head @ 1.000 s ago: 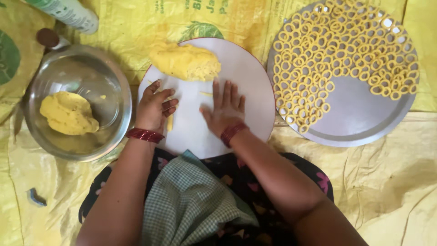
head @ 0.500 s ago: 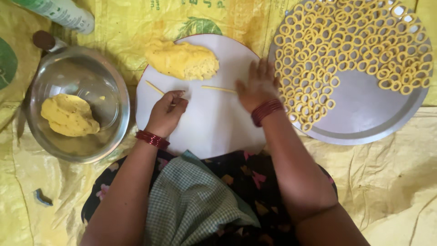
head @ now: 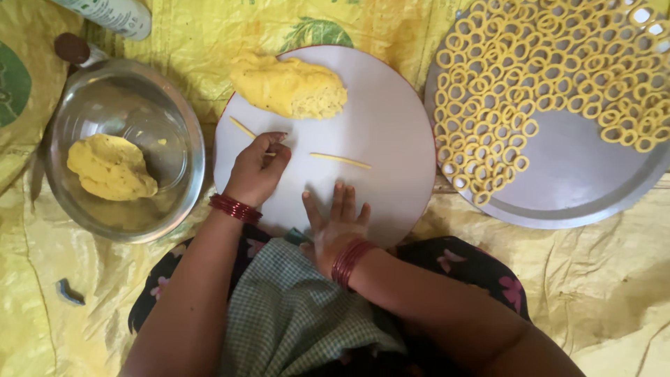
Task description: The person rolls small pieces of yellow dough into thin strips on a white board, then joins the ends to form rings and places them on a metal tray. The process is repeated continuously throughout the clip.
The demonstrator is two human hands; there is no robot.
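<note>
A round white board (head: 391, 119) lies in front of me with a lump of yellow dough (head: 289, 87) at its far side. My left hand (head: 257, 169) is curled over a thin yellow dough strand (head: 242, 128) on the board's left part, pinching its end. A second short strand (head: 340, 160) lies loose near the board's middle. My right hand (head: 336, 220) rests flat, fingers spread, on the board's near edge, holding nothing.
A large steel tray (head: 565, 188) at the right carries several small yellow dough rings (head: 530, 63). A steel bowl (head: 164, 119) at the left holds another dough piece (head: 110, 167). A bottle (head: 112, 14) lies at the top left. Yellow sheeting (head: 614, 300) covers the floor.
My right hand has come back from the tray side to the board's near edge. My left hand has stayed on the left strand. The camera has shifted slightly.
</note>
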